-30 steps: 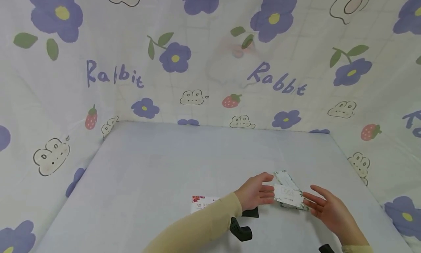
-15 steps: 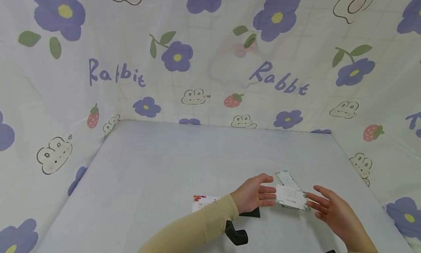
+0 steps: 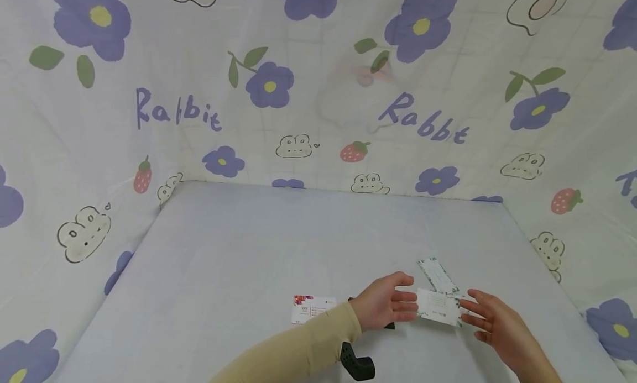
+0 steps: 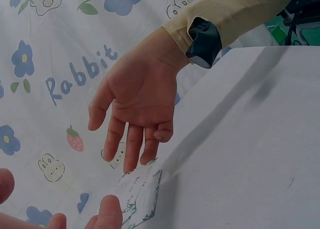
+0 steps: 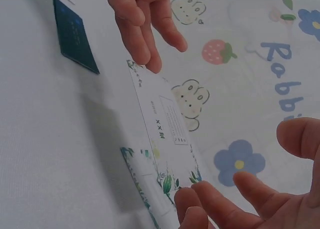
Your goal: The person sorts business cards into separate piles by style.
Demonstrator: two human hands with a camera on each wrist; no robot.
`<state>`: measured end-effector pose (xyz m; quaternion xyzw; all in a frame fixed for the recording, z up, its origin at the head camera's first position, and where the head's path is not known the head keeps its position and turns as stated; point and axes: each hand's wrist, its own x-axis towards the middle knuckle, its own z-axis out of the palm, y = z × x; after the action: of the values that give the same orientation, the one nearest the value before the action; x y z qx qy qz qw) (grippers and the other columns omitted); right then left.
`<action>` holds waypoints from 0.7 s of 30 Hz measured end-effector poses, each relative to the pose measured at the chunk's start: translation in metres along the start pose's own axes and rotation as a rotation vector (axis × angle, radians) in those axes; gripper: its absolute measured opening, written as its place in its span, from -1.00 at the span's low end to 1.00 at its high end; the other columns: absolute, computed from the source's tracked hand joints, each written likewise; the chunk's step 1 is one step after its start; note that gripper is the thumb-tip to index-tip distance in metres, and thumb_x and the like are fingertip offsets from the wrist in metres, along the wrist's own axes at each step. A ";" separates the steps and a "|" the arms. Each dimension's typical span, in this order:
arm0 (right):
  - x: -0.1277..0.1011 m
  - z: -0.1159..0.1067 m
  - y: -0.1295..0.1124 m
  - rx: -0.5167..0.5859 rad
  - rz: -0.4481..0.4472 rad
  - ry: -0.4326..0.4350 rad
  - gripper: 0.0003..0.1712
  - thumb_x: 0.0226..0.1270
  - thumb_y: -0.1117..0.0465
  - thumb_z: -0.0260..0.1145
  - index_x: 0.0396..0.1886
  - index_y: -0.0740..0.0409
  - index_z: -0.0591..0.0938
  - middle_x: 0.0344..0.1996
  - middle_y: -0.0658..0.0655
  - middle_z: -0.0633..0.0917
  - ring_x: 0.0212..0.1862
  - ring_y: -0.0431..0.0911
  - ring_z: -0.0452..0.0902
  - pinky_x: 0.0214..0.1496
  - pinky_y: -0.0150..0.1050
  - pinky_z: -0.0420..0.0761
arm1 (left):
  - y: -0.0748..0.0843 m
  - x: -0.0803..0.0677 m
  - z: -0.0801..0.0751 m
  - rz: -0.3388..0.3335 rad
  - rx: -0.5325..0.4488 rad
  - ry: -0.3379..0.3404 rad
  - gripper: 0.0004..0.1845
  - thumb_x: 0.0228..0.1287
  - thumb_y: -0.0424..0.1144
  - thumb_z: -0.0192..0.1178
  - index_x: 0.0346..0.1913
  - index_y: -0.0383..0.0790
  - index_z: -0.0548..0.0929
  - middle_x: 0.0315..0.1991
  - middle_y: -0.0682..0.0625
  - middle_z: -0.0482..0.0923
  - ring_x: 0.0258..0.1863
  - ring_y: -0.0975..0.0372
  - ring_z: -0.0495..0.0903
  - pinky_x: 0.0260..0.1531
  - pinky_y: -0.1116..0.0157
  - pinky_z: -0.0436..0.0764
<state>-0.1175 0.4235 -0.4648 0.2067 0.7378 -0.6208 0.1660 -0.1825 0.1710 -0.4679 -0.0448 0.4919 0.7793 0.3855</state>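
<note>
A white card with a green leafy border [image 3: 438, 307] is between my two hands near the table's front edge. My left hand [image 3: 385, 303] touches its left edge with nearly straight fingers [image 5: 145, 49]. My right hand [image 3: 490, 322] touches its right edge with spread fingertips [image 5: 200, 201]. In the right wrist view the card [image 5: 167, 134] tilts up off the table. A second leafy card [image 3: 437, 275] lies just behind it, also visible as a leafy card [image 5: 142, 189] underneath. The left wrist view shows my right hand [image 4: 140, 104] above the card [image 4: 140, 194].
A dark card [image 5: 75, 36] lies on the grey table [image 3: 259, 245] under my left hand. A white card with a red flower print [image 3: 311, 307] lies left of my sleeve. Flower-printed cloth [image 3: 318, 95] walls the table at the back and sides.
Both hands and the leafy card have drawn slightly nearer to me. My left arm has shifted, uncovering more of the red-flower card.
</note>
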 end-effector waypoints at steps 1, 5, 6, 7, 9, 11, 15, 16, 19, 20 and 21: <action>0.000 0.001 0.001 -0.007 0.001 0.003 -0.22 0.66 -0.22 -0.17 0.58 0.18 0.04 -0.15 -0.45 0.64 -0.08 -0.38 0.60 -0.07 -0.29 0.53 | -0.001 0.000 0.000 -0.003 -0.001 0.005 -0.43 0.40 -0.12 0.12 0.37 -0.35 0.47 0.19 -0.36 0.53 0.29 -0.22 0.53 0.30 -0.05 0.56; 0.000 0.006 0.005 -0.021 0.022 0.015 -0.16 0.65 -0.24 -0.16 0.60 0.24 -0.03 -0.11 -0.38 0.65 -0.08 -0.36 0.60 -0.08 -0.28 0.53 | -0.007 0.001 -0.003 -0.023 -0.003 0.025 -0.44 0.38 -0.14 0.14 0.36 -0.35 0.48 0.20 -0.41 0.53 0.29 -0.26 0.52 0.29 -0.07 0.57; 0.001 0.007 0.006 -0.022 0.028 0.017 -0.14 0.65 -0.25 -0.17 0.61 0.25 -0.05 -0.09 -0.36 0.66 -0.08 -0.36 0.60 -0.08 -0.27 0.53 | -0.009 0.002 -0.003 -0.029 -0.001 0.028 -0.45 0.39 -0.14 0.14 0.36 -0.35 0.48 0.21 -0.43 0.52 0.30 -0.26 0.51 0.29 -0.08 0.57; 0.001 0.007 0.007 -0.022 0.034 0.021 -0.13 0.65 -0.25 -0.17 0.61 0.26 -0.05 -0.07 -0.35 0.66 -0.08 -0.36 0.60 -0.08 -0.27 0.54 | -0.011 0.002 -0.004 -0.034 0.000 0.030 -0.45 0.39 -0.15 0.14 0.36 -0.35 0.48 0.22 -0.44 0.51 0.31 -0.28 0.50 0.29 -0.09 0.56; 0.001 0.008 0.008 -0.022 0.043 0.025 -0.13 0.65 -0.25 -0.19 0.62 0.26 -0.07 -0.02 -0.31 0.66 -0.07 -0.36 0.59 -0.07 -0.26 0.55 | -0.015 0.004 -0.006 -0.043 0.000 0.038 -0.46 0.38 -0.16 0.15 0.34 -0.35 0.49 0.22 -0.47 0.50 0.31 -0.29 0.49 0.28 -0.10 0.56; 0.003 0.008 0.010 -0.017 0.049 0.030 -0.11 0.65 -0.25 -0.18 0.62 0.28 -0.08 0.03 -0.26 0.67 -0.07 -0.36 0.59 -0.07 -0.25 0.56 | -0.019 0.006 -0.007 -0.048 0.001 0.041 -0.47 0.38 -0.16 0.15 0.33 -0.36 0.49 0.22 -0.48 0.50 0.30 -0.30 0.50 0.28 -0.12 0.56; 0.004 0.009 0.012 -0.028 0.070 0.038 -0.08 0.63 -0.26 -0.13 0.62 0.29 -0.07 0.09 -0.15 0.69 -0.04 -0.32 0.59 -0.05 -0.24 0.57 | -0.024 0.009 -0.009 -0.058 0.007 0.036 -0.46 0.38 -0.16 0.15 0.33 -0.37 0.48 0.23 -0.52 0.47 0.29 -0.31 0.50 0.29 -0.14 0.55; 0.004 0.010 0.013 -0.035 0.075 0.039 -0.07 0.62 -0.28 -0.11 0.62 0.29 -0.07 0.11 -0.13 0.69 -0.04 -0.31 0.59 -0.04 -0.24 0.57 | -0.024 0.009 -0.010 -0.060 0.009 0.032 -0.46 0.38 -0.16 0.15 0.34 -0.37 0.47 0.24 -0.53 0.46 0.29 -0.32 0.49 0.29 -0.14 0.55; 0.005 0.011 0.015 -0.060 0.087 0.038 -0.05 0.61 -0.29 -0.09 0.62 0.28 -0.06 0.15 -0.06 0.68 -0.03 -0.30 0.60 -0.03 -0.23 0.55 | -0.025 0.008 -0.012 -0.074 0.011 0.019 -0.44 0.38 -0.16 0.15 0.36 -0.38 0.45 0.27 -0.55 0.43 0.31 -0.33 0.47 0.31 -0.14 0.52; 0.005 0.011 0.016 -0.066 0.087 0.037 -0.04 0.60 -0.29 -0.08 0.62 0.29 -0.06 0.17 -0.04 0.68 -0.03 -0.30 0.60 -0.04 -0.23 0.54 | -0.025 0.008 -0.012 -0.076 0.011 0.017 -0.43 0.38 -0.16 0.15 0.36 -0.39 0.44 0.28 -0.56 0.42 0.32 -0.33 0.46 0.32 -0.14 0.52; 0.005 0.012 0.016 -0.069 0.086 0.037 -0.04 0.60 -0.30 -0.08 0.62 0.29 -0.06 0.17 -0.04 0.68 -0.03 -0.31 0.61 -0.04 -0.24 0.54 | -0.025 0.008 -0.013 -0.079 0.014 0.015 -0.42 0.38 -0.16 0.15 0.37 -0.39 0.44 0.28 -0.56 0.42 0.32 -0.33 0.46 0.32 -0.14 0.51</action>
<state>-0.1136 0.4148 -0.4833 0.2435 0.7522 -0.5834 0.1859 -0.1758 0.1705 -0.4968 -0.0672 0.4979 0.7598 0.4126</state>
